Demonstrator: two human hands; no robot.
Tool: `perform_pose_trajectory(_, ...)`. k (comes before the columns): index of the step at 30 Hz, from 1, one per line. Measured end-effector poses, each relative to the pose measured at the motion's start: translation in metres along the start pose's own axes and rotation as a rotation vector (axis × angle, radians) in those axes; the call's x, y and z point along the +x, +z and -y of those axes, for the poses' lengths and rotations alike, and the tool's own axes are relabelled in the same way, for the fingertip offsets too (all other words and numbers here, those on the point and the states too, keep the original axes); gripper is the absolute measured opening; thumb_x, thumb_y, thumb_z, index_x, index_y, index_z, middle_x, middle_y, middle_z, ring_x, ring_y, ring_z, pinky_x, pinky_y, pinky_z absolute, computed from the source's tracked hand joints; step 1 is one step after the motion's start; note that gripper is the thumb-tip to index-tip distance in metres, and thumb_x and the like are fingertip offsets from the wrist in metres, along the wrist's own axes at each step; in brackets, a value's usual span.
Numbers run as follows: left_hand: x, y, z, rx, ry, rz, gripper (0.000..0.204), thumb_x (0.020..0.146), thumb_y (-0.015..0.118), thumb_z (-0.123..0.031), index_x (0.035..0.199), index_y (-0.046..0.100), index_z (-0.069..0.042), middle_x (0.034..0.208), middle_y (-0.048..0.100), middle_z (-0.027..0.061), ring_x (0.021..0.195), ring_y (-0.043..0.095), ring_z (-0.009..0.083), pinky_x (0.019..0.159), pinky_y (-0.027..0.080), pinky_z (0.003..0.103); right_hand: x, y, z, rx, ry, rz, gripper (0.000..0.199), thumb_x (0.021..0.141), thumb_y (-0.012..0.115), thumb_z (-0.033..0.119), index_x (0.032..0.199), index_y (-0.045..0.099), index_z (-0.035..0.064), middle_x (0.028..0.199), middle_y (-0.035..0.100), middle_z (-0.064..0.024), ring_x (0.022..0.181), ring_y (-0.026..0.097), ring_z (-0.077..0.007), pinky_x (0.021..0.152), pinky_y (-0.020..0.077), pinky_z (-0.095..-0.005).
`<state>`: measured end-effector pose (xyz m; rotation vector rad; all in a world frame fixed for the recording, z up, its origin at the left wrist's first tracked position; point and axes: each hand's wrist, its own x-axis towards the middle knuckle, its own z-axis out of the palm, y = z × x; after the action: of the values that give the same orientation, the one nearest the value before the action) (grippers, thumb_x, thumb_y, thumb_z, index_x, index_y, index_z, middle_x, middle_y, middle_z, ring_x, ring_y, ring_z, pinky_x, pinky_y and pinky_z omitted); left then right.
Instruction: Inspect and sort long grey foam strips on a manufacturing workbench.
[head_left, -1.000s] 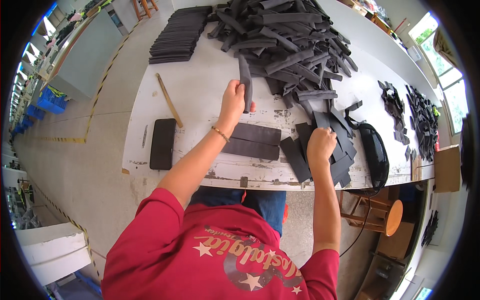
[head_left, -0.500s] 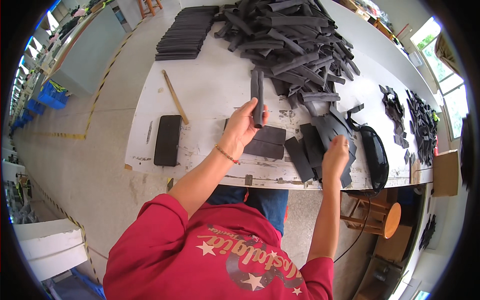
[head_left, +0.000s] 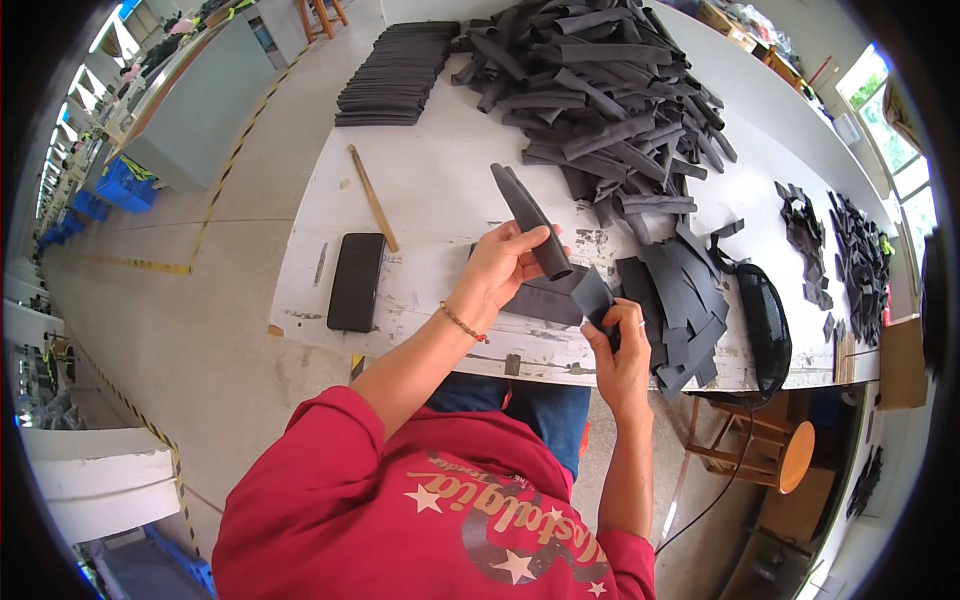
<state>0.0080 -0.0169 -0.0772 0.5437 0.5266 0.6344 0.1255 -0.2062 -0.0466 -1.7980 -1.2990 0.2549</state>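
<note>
My left hand point(head_left: 500, 262) is closed round a rolled black fabric tube point(head_left: 531, 222), held tilted above the table. In my right hand point(head_left: 622, 345) a flat dark rectangular strip point(head_left: 594, 297) is pinched between thumb and fingers, its upper end close to the tube's lower end. Beneath my hands lies a flat black fabric piece point(head_left: 545, 300), partly hidden. Just right of my right hand spreads a pile of flat dark strips point(head_left: 685, 300). Farther back is a large heap of black fabric tubes point(head_left: 610, 95).
A black phone point(head_left: 356, 283) and a wooden stick point(head_left: 373, 198) lie on the white table point(head_left: 450, 170) at left. Behind them is a neat stack of black pieces point(head_left: 398, 75). A black mesh item point(head_left: 765, 325) sits at the right edge; a wooden stool point(head_left: 790, 455) stands below.
My right hand has moved left from the strip pile, bringing a strip up beside the tube. The tube has tilted in my left hand. The whole view has shifted slightly.
</note>
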Motion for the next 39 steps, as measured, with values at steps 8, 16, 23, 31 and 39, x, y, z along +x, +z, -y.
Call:
perform_pose_trajectory(8, -0.004, 0.008, 0.001, 0.015, 0.022, -0.034, 0.026, 0.089, 0.068, -0.01, 0.108, 0.055, 0.001, 0.103, 0.067, 0.0157, 0.092, 0.069, 0.0307, 0.076, 0.061, 0.041, -0.009, 0.008, 0.007, 0.092, 0.09, -0.058, 0.049, 0.074, 0.078, 0.004, 0.12, 0.064, 0.0081, 0.105, 0.063, -0.0099, 0.095, 0.059, -0.0271, 0.08, 0.0479, -0.0374)
perform_pose_trajectory(16, -0.008, 0.011, 0.004, 0.131, 0.002, -0.011, 0.028, 0.089, 0.067, -0.01, 0.109, 0.051, 0.001, 0.101, 0.068, 0.0198, 0.086, 0.071, 0.028, 0.071, 0.062, 0.041, 0.001, 0.008, 0.002, -0.238, -0.133, -0.206, 0.035, 0.074, 0.075, 0.003, 0.108, 0.072, 0.0116, 0.095, 0.061, -0.001, 0.088, 0.054, -0.0217, 0.081, 0.0394, -0.0353)
perform_pose_trajectory(23, -0.021, 0.023, 0.0, 0.158, 0.014, 0.022, 0.028, 0.09, 0.066, -0.01, 0.111, 0.05, 0.0, 0.105, 0.067, 0.0216, 0.089, 0.071, 0.03, 0.072, 0.062, 0.043, 0.005, 0.014, 0.002, -0.435, -0.238, -0.343, 0.033, 0.074, 0.075, 0.005, 0.105, 0.073, 0.0146, 0.095, 0.06, 0.0023, 0.087, 0.054, -0.0212, 0.08, 0.0397, -0.0365)
perform_pose_trajectory(31, -0.039, 0.039, 0.017, 0.211, 0.31, 0.09, 0.045, 0.088, 0.067, -0.004, 0.125, 0.041, 0.001, 0.108, 0.066, 0.0168, 0.107, 0.065, 0.0262, 0.085, 0.058, 0.037, 0.006, 0.034, 0.016, -0.326, -0.224, -0.295, 0.059, 0.078, 0.074, 0.008, 0.133, 0.055, 0.0076, 0.111, 0.055, -0.0117, 0.097, 0.051, -0.0304, 0.083, 0.0399, -0.0411)
perform_pose_trajectory(39, -0.038, 0.033, 0.032, 0.188, 0.272, 0.286, 0.028, 0.1, 0.054, -0.028, 0.101, 0.061, -0.001, 0.089, 0.069, 0.0128, 0.107, 0.063, 0.0256, 0.096, 0.047, 0.037, -0.005, 0.067, 0.027, 0.017, -0.11, -0.307, 0.038, 0.078, 0.072, -0.003, 0.11, 0.053, 0.0014, 0.116, 0.053, -0.0212, 0.106, 0.055, -0.0389, 0.089, 0.0456, -0.0435)
